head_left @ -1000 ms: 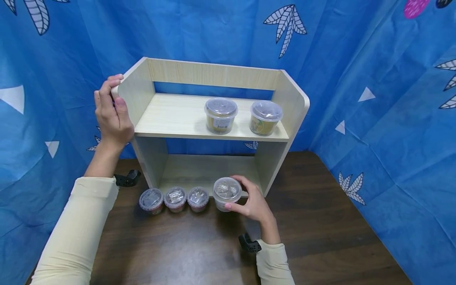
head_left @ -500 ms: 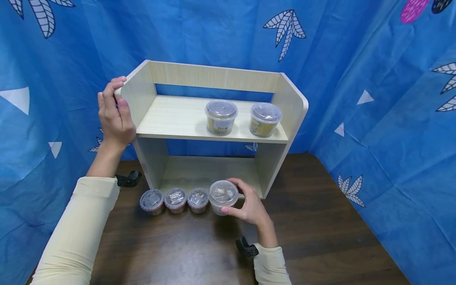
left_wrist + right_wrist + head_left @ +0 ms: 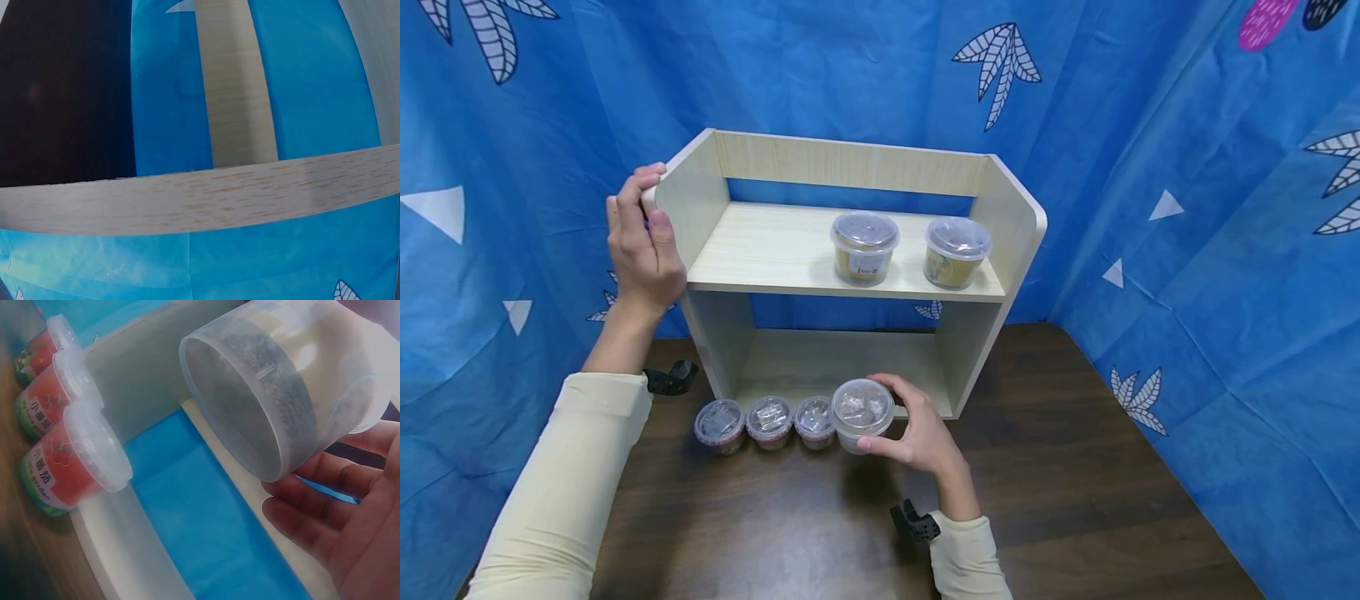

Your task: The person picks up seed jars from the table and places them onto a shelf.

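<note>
My right hand holds a lidded clear plastic cup between thumb and fingers, just right of a row of smaller cups. In the right wrist view a dark grainy layer shows near the bottom of the held cup. My left hand grips the upper front edge of the left side panel of a pale wooden shelf. Three small lidded cups stand on the table before the shelf; their red and green tomato labels show in the right wrist view.
Two lidded cups with yellow contents, a left one and a right one, stand on the upper board. Below it lies the lower board. The dark wooden table reaches to a blue patterned curtain.
My right hand has carried the clear cup a little to the left, closer to the row of small cups. The left hand keeps its hold on the shelf.
</note>
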Tool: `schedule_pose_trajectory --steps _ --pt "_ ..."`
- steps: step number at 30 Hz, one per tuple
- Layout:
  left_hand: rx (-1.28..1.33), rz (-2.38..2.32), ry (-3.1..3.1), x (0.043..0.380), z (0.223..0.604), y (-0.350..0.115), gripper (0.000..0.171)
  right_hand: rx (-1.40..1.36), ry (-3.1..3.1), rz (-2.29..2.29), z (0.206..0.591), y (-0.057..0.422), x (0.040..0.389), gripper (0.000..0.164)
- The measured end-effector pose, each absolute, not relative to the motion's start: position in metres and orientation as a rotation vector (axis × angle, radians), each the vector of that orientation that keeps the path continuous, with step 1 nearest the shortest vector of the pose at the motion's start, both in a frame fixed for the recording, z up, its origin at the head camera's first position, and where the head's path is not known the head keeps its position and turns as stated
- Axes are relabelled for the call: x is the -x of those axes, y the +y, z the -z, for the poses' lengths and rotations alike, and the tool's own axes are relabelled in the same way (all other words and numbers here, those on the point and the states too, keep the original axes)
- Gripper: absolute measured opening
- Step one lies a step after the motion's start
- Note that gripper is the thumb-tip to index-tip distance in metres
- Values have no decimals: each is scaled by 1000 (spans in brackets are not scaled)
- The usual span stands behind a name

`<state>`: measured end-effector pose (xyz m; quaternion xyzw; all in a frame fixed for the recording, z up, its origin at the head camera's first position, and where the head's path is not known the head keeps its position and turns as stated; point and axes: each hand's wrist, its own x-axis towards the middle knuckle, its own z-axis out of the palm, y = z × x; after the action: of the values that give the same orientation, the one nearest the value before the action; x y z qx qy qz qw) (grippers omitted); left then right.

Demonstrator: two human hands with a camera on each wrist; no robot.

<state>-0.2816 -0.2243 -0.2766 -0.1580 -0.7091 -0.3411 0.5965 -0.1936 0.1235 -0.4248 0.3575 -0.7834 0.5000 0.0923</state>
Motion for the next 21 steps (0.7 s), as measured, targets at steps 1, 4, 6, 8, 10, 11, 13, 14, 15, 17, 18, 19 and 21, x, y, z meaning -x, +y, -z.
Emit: schedule_pose_trajectory --steps 1,4,6,8,10,11,13,14,15,17,18,19,21 --pt "367 793 -1647 282 276 -225 38 -1063 -2324 -1479 423 123 194 76" --pt "367 795 -1646 282 276 -225 39 -1076 -2312 -1466 419 122 196 80" --pt "365 796 -1646 281 276 -226 39 -1085 -2309 -1447 415 120 197 83" --pt "362 793 -1648 281 277 -226 39 -1095 -2303 -1432 410 119 199 85" --pt "361 791 -1653 281 277 -226 38 -1100 -2297 -1412 404 117 200 86" --pt "362 791 -1654 281 277 -225 38 -1104 -2290 -1406 402 117 201 87" --pt "363 787 -1655 281 278 -225 38 -1113 -2277 -1395 397 115 202 88" --pt "366 786 -1655 281 278 -225 38 -1120 -2267 -1389 394 114 203 88" --pt "368 785 -1654 282 278 -225 38 -1124 -2260 -1383 392 113 204 89" --pt "374 785 -1652 282 278 -225 39 -1139 -2244 -1380 388 111 205 90" --pt "374 784 -1651 282 278 -226 39 -1145 -2238 -1379 385 110 206 90" --pt "375 783 -1650 283 278 -226 39 -1150 -2232 -1376 383 108 206 90" --pt "376 785 -1650 283 278 -226 39 -1158 -2221 -1380 380 106 207 91"
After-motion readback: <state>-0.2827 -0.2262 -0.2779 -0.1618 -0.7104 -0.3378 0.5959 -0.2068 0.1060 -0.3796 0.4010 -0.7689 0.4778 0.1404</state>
